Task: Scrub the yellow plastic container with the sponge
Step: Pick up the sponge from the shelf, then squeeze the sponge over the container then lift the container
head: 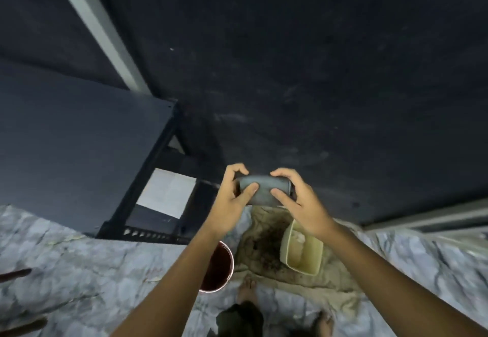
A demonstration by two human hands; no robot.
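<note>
The yellow plastic container [303, 249] sits on the floor below the person's hands, resting on a stained beige cloth [264, 236] and apart from both hands; something pale lies inside it, too blurred to name.

Going from the largest things down: a dark wall [290, 59] fills the upper view, with a dark metal frame [148, 178] at its left. A pale marbled floor [92, 257] spreads beneath, and the cloth lies on it, dark crumbs scattered across its middle. Just left of the cloth stands a round red bucket [219, 265], partly hidden by the left forearm. The person's bare feet [247, 288] show near the bottom edge.

Held up in front of the wall is a small dark grey rectangular object [264, 190]; whether it is the sponge cannot be told from this view. The left hand [235, 194] grips its left end, fingers curled over the top and thumb pressed on its face. The right hand [295, 199] holds the right end the same way.

Judging from this, scrubbing has not begun: nothing touches the container. If the held object is not the sponge, it must be set down first, and a careless drop could strike the bucket or container. The container is light and unsteadied, so one-handed scrubbing may slide or tip it across the cloth, and the crumbs there could be picked up.
</note>
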